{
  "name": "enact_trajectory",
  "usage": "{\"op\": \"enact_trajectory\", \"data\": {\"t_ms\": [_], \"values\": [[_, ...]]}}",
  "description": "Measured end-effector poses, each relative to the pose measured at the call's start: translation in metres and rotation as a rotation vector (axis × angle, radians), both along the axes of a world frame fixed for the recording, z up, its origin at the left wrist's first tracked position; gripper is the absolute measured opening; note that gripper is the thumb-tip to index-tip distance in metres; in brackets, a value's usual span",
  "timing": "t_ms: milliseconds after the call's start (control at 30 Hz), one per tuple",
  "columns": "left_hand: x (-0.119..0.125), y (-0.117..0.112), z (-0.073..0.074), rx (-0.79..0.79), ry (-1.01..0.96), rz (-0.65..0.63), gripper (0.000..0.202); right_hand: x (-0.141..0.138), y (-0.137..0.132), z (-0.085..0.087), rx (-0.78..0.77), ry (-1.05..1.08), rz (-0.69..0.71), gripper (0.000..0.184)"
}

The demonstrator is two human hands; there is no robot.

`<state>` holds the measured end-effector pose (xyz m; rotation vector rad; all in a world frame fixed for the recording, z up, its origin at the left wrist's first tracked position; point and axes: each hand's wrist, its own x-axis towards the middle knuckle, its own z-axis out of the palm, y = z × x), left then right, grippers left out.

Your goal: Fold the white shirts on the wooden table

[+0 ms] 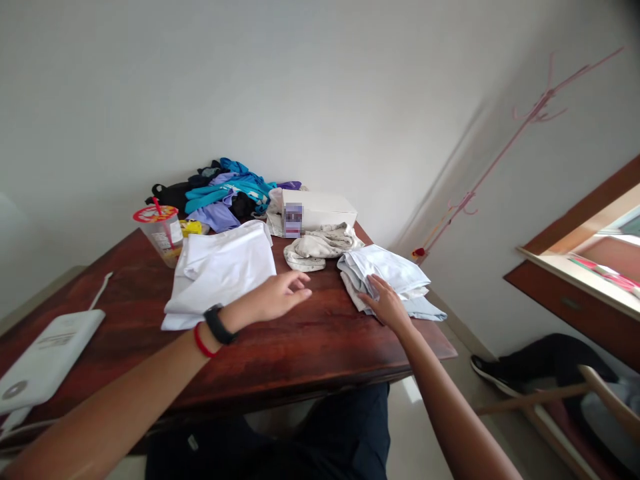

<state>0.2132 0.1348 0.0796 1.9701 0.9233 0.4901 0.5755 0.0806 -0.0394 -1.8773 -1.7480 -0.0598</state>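
Head view: folded stack (393, 265) seems done, right hand (390, 305) spread against it, left hand (270, 297) loosely curled, both grips empty; white cloth (227, 263), speckled cloth (323, 245), heaped clothes (227, 193) apparently remain.

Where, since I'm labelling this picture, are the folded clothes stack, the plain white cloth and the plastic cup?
Folded clothes stack (393, 267), head view: its top layer.
Plain white cloth (225, 263), head view: middle of its upper face.
Plastic cup (160, 235), head view: its side, below the lid.
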Motion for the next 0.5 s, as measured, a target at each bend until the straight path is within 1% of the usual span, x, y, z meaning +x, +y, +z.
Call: {"op": "enact_trajectory", "data": {"t_ms": [67, 100, 133, 200, 267, 367, 400, 500], "values": [[0.043, -0.006, -0.014, -0.422, -0.136, -0.145, 0.045, 0.007, -0.003, 0.004, -0.023, 0.02, 0.024, 0.051], [0.064, -0.005, -0.021, -0.609, -0.206, -0.186, 0.047, 0.011, -0.005, 0.007, -0.028, 0.029, 0.026, 0.048], [0.083, -0.002, -0.029, -0.751, -0.284, -0.19, 0.047, 0.014, -0.007, 0.009, -0.033, 0.039, 0.029, 0.046], [0.12, 0.011, -0.043, -0.923, -0.417, -0.143, 0.04, 0.02, -0.011, 0.013, -0.04, 0.055, 0.045, 0.046], [0.15, 0.026, -0.055, -1.002, -0.446, -0.068, 0.026, 0.026, -0.015, 0.014, -0.048, 0.046, 0.079, 0.047], [0.182, 0.043, -0.068, -1.006, -0.428, -0.02, 0.013, 0.032, -0.017, 0.01, -0.063, -0.007, 0.14, 0.056], [0.188, 0.046, -0.071, -0.992, -0.425, -0.015, 0.012, 0.033, -0.017, 0.009, -0.064, -0.019, 0.148, 0.056], [0.2, 0.052, -0.075, -0.923, -0.406, 0.004, 0.018, 0.033, -0.015, 0.005, -0.044, -0.019, 0.12, 0.047]]}}
